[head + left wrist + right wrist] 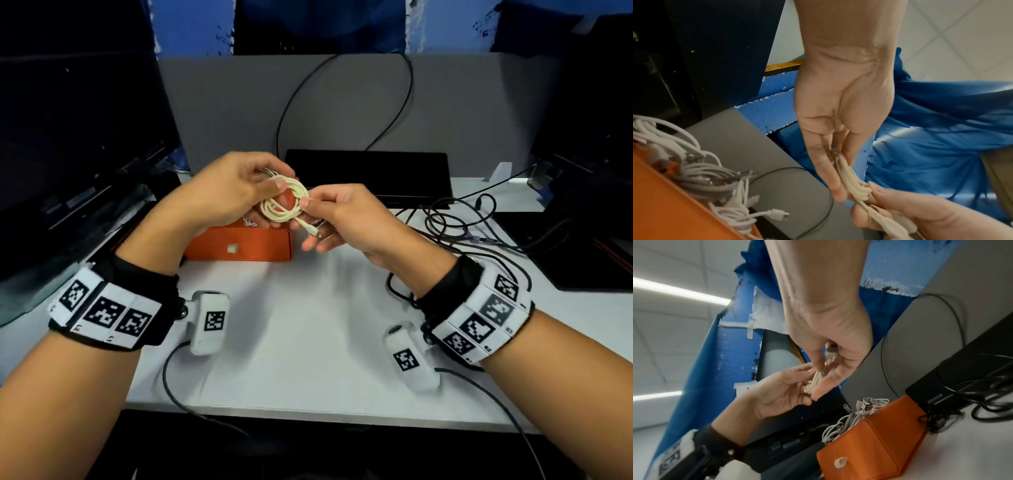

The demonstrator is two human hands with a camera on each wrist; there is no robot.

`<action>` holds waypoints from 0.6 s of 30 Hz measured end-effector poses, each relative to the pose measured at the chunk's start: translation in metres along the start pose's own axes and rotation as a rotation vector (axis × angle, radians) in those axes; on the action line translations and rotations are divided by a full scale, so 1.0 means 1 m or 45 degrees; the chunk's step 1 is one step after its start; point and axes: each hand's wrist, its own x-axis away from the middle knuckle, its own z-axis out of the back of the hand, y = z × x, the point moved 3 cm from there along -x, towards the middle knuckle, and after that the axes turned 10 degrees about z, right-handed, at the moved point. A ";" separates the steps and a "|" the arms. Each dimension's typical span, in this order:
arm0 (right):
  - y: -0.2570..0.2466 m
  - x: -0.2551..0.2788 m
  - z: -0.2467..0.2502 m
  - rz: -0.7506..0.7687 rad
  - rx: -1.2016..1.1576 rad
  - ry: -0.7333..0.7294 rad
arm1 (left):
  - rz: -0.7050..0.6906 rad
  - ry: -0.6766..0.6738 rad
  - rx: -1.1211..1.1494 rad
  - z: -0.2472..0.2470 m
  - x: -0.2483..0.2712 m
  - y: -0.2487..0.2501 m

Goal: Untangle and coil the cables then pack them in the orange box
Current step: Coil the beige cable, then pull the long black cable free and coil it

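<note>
**Cable coil held above the box**

The cable [284, 202], cream and wound into a flat coil of several loops, is being held in the air between both hands, above the far edge of the orange box [239, 245]. In the head view the coil is being shown nearly face-on as a ring, with its loose plug end pointing down and to the right; in the wrist views it is being seen edge-on, as a narrow bundle of strands.

The coil is being pinched by the left hand [226, 192], thumb against fingers. The tail, near the plug, is being pinched by the thumb and forefinger of the right hand [346, 219], with the other fingers being left loosely spread.

White cables [855, 420] heaped in the open box are being shown only by the wrist views; from the head they are mostly being hidden by the hands. Black cables [459, 219] on the table [308, 325], right of the box, are being shown best by the head view.
</note>
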 end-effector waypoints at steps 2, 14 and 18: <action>0.002 -0.023 -0.001 -0.013 0.032 0.027 | 0.017 0.135 -0.175 0.015 -0.011 -0.009; 0.036 -0.135 0.034 -0.317 0.346 0.367 | -0.243 -0.013 -1.178 0.007 -0.058 -0.054; 0.046 -0.148 0.016 -0.465 0.359 0.327 | -0.210 0.004 -1.183 0.010 -0.062 -0.056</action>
